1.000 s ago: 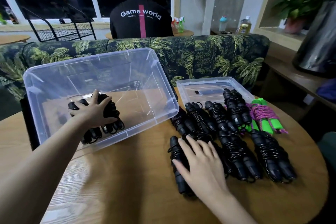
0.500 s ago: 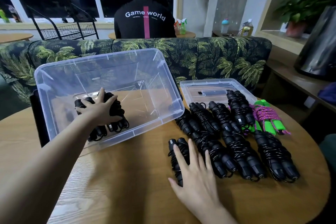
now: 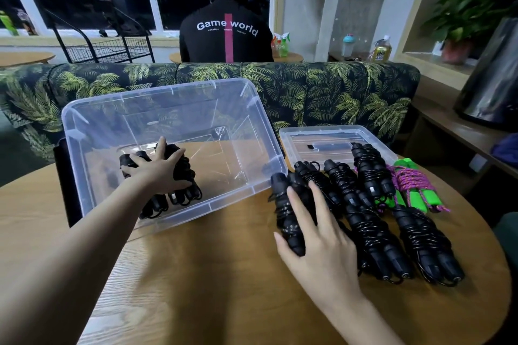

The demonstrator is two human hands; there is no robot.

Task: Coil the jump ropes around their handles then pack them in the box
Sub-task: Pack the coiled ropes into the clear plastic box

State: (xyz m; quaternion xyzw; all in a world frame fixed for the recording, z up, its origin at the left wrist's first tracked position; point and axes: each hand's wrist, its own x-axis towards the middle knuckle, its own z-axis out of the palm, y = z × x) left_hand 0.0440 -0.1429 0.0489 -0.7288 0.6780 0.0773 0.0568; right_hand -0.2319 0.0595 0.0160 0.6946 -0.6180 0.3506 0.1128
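- Round table [image 3: 196, 288].
- Clear box [image 3: 196, 109] at far left edge, mouth apparently tipped toward person.
- Lid [image 3: 322, 134] flat at far right edge.
- Row of black bundles [image 3: 372, 232] on right side, between lid and near edge.
- Green-handled rope [image 3: 412, 182] by right rim.
- Left hand [image 3: 159, 173] inside box, fingers splayed, pressing packed bundles [image 3: 179, 196] against box floor.
- Right hand [image 3: 316, 235] clamps leftmost bundle [image 3: 283, 204] between thumb and fingers.
- Handling, judged: light, handles rigid, cord springy and liable to unwind. Take across wrapped middle, both handles together.
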